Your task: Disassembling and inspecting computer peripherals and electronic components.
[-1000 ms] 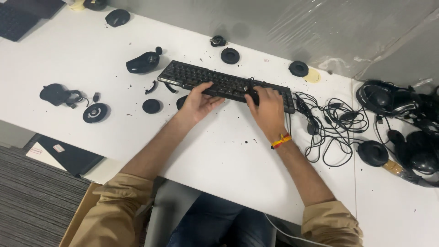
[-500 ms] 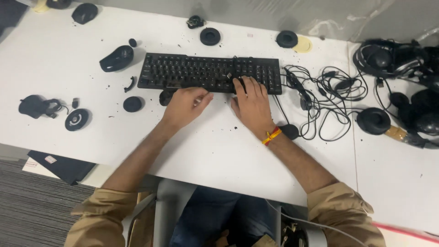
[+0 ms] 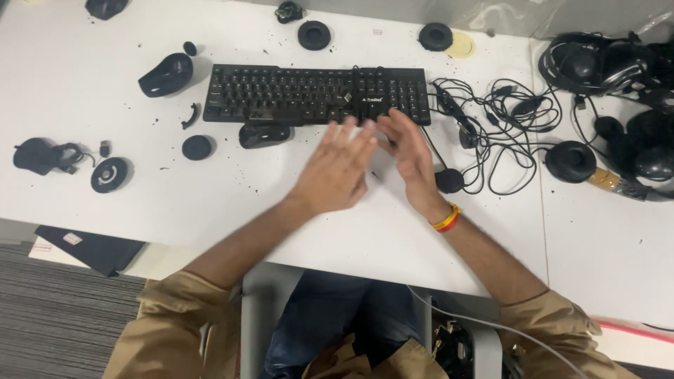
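A person seated at a white desk (image 3: 210,203), seen from above, holds both bare hands over the desk just in front of a black keyboard (image 3: 316,95). The left hand (image 3: 337,168) is open, fingers spread and slightly blurred, and grips nothing. The right hand (image 3: 411,154) is also open with the fingers extended toward the keyboard's near right edge; it holds nothing. The two hands sit close together, almost touching at the fingertips, though whether they actually meet cannot be told. A yellow and red wristband (image 3: 446,219) circles the right wrist. Tan sleeves cover both upper arms.

The keyboard lies flat across the far middle of the desk, its long side running left to right. A black computer mouse (image 3: 265,135) rests against its near edge, left of the hands. Another black mouse (image 3: 166,74) lies to the keyboard's left. Farther left are a round black disc (image 3: 197,147), a small ring-shaped part (image 3: 111,174) and a black bundle with a cord (image 3: 41,155). Two round black ear pads (image 3: 314,34) sit beyond the keyboard. To the right, a tangle of black cables (image 3: 498,123) spreads across the desk, with a round black pad (image 3: 570,161) beside it and a pile of black headphones (image 3: 604,67) in the far right corner. Small dark specks are scattered on the desk surface.
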